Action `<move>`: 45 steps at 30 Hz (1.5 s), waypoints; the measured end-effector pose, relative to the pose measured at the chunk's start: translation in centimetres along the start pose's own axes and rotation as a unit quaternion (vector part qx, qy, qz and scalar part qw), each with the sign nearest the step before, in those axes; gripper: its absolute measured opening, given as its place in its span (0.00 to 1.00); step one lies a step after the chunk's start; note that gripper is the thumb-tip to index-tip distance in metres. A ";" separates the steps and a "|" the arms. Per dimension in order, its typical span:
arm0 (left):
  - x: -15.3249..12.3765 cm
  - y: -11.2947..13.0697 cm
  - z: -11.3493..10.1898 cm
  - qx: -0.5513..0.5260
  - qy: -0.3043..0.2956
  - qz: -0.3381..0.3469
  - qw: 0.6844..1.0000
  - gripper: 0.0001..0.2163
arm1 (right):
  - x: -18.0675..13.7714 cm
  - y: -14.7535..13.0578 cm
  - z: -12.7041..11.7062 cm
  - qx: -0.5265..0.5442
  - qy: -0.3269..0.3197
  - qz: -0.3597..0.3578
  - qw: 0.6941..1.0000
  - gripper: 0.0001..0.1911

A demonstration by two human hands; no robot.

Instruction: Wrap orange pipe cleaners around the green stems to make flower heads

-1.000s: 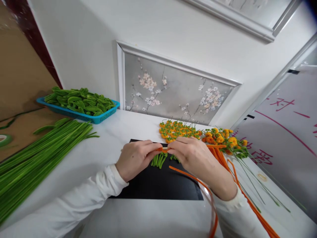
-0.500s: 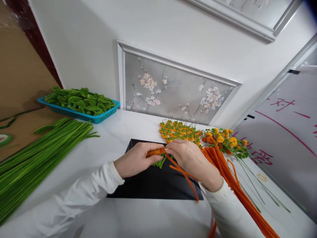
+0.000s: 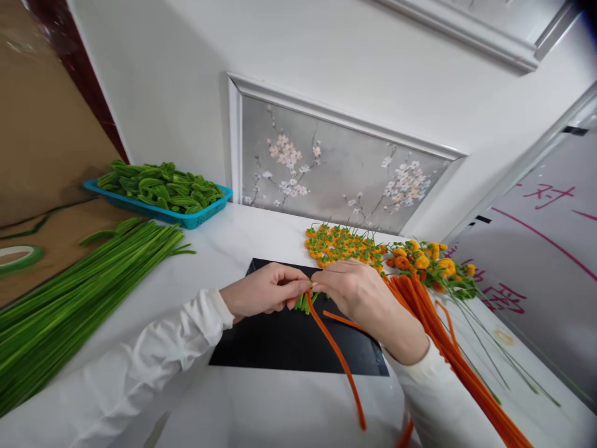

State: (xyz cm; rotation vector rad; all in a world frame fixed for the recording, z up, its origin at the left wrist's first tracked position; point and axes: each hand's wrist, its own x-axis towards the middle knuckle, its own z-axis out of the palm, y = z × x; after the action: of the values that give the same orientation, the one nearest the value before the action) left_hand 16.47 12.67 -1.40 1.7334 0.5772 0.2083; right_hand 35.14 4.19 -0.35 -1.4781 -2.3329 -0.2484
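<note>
Over the black mat (image 3: 289, 345), my left hand (image 3: 268, 289) and my right hand (image 3: 361, 295) meet with their fingertips pinched together. From between them an orange pipe cleaner (image 3: 336, 351) hangs down to the right, past the mat's front edge. Its upper end is hidden in my fingers. A second orange strand (image 3: 342, 319) shows below my right palm; where it leads is hidden. Short green pieces (image 3: 303, 303) lie on the mat just behind and under my fingertips.
Long green pipe cleaners (image 3: 107, 286) lie at left, before a blue basket (image 3: 200, 218) of green leaf shapes. Orange-and-green flower pieces (image 3: 342, 242) and yellow-orange flowers (image 3: 422, 261) stand at back right. An orange pipe cleaner bundle (image 3: 448, 345) runs beside my right arm. Green tape (image 3: 21, 258) lies far left.
The orange wound piece seen in my left hand is now out of sight behind my closed fingers. The hanging orange strand reaches further down, and the view has shifted slightly.
</note>
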 end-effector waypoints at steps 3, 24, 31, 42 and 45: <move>0.0 0.0 -0.2 -0.064 -0.012 -0.017 0.998 0.17 | 0.1 0.1 -0.2 0.025 0.005 -0.013 1.000 0.16; -0.2 1.0 0.5 -0.235 0.004 -0.008 0.972 0.13 | 0.4 -0.3 1.0 0.303 0.071 0.079 0.947 0.07; -0.1 1.0 0.7 -0.202 -0.014 0.019 0.979 0.13 | 0.4 0.0 1.4 0.307 0.098 0.094 0.942 0.06; -0.3 1.3 1.0 -0.103 0.010 0.054 0.993 0.10 | 0.6 0.0 1.5 0.299 0.096 0.091 0.945 0.06; -0.1 1.2 1.1 -0.068 0.030 0.071 0.995 0.10 | 0.7 0.1 1.8 0.291 0.105 0.091 0.947 0.06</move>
State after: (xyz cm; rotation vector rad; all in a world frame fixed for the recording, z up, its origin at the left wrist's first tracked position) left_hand 17.17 11.51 -0.50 1.6411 0.4717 0.3921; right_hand 34.55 5.39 -1.72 -1.2751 -1.8576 0.2988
